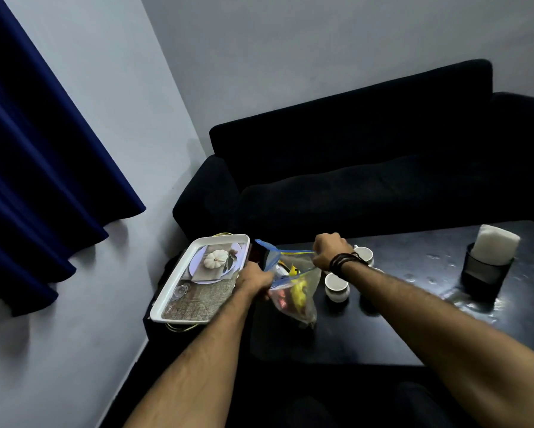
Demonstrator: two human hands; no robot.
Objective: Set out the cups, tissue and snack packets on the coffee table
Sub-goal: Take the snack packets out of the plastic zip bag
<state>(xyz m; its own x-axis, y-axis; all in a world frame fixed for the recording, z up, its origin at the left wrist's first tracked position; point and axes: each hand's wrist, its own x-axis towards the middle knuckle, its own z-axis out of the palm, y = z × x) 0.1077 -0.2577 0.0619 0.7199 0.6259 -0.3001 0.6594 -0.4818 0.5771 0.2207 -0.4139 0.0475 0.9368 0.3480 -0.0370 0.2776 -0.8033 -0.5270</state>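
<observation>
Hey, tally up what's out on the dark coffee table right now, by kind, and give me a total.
White ceramic cups: 2 clearly visible; the right wrist may hide more
Black holder of white tissue: 1
Clear zip bag of snack packets, held by both hands: 1
Total: 4

Left grip (254, 279) and right grip (330, 251) clenched, arms outstretched.

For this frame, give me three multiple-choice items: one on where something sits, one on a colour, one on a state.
1. Where is the tissue holder?
A. Far right of the coffee table
B. On the sofa
C. In the tray

2. What colour are the cups?
A. Red
B. White
C. Green

3. What state is the zip bag in?
A. Lying flat, sealed
B. Empty on the floor
C. Held at its top by both hands

Answers: 1 A, it stands near the right edge. 2 B, all visible cups are white. 3 C, left hand and right hand grip its blue zip edge.
</observation>
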